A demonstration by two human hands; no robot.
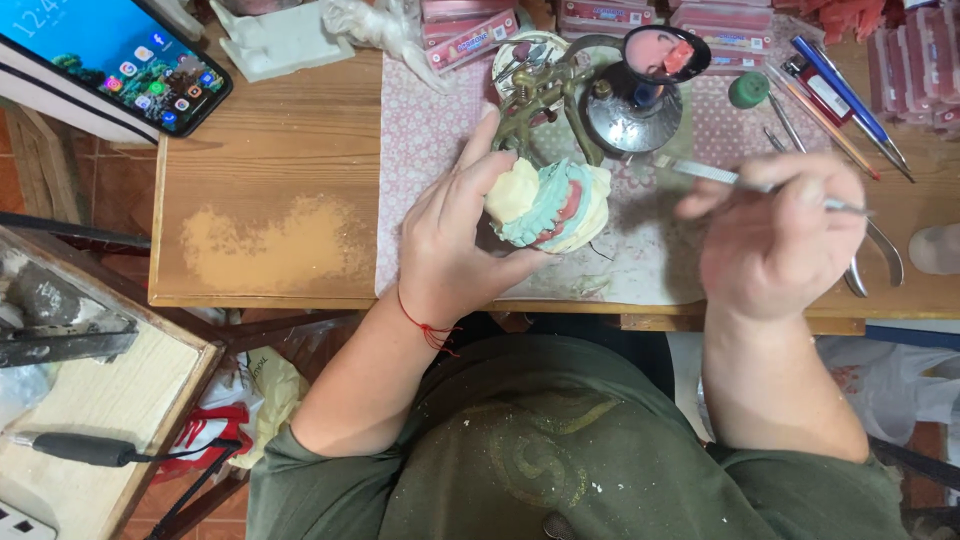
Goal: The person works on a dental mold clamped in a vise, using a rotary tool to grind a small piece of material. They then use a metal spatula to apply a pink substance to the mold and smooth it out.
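Note:
My left hand (455, 235) grips a dental model (553, 205) of cream plaster with teal and pink wax, mounted on a brass articulator (545, 95) that rises behind it. A red string circles that wrist. My right hand (778, 238) is closed around a thin metal carving tool (715, 175), whose tip points left toward the model and stops a little short of it. Both hands hover over a pink patterned mat (430, 150) on the wooden table (270, 160).
A metal burner (630, 115) with a dish of pink wax (662, 52) stands behind the model. Pens and tools (845, 95) lie at the right, pliers (880, 255) near the edge. A phone (120, 55) rests at back left; powder (270, 240) is spilled on the wood.

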